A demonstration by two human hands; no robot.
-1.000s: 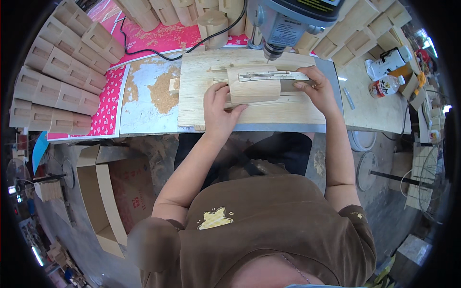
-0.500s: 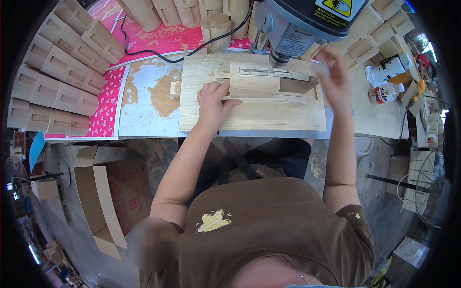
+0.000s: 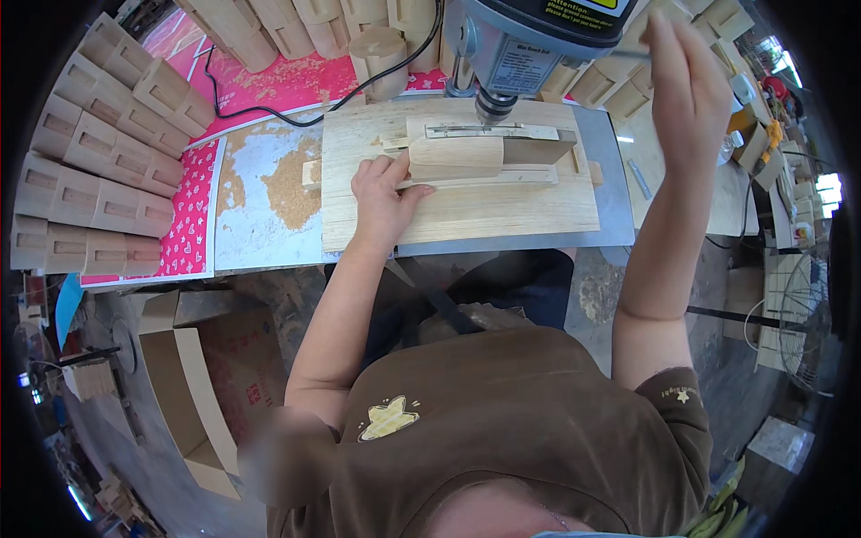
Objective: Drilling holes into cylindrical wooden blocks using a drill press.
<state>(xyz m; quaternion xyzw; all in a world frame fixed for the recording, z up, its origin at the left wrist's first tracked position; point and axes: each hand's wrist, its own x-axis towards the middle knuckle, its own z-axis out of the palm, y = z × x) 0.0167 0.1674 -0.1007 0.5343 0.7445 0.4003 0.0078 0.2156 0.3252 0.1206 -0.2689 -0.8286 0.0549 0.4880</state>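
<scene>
My left hand (image 3: 384,199) grips the left end of a pale wooden block (image 3: 456,156), its thumb resting along the wooden strip in front. The block sits on a wooden jig board (image 3: 484,211), with a slotted metal piece (image 3: 489,132) along its top. Right above hangs the chuck (image 3: 494,106) of a blue-grey bench drill (image 3: 525,58); any bit in it is too small to make out. Raised at the drill's right side, my right hand (image 3: 691,99) has its fingers bent at a grey lever (image 3: 631,55); the far end of the lever is hidden by the hand.
Rows of slotted wooden blocks (image 3: 94,188) stand at the left, others at the back. A black cable (image 3: 359,92) crosses the pink sheet (image 3: 193,193). Sawdust (image 3: 294,190) lies left of the board. An open cardboard box (image 3: 193,394) is on the floor.
My right hand has moved up and right, from beside the block's right end to the drill's lever. My left hand keeps its hold on the block. The whole view has shifted slightly.
</scene>
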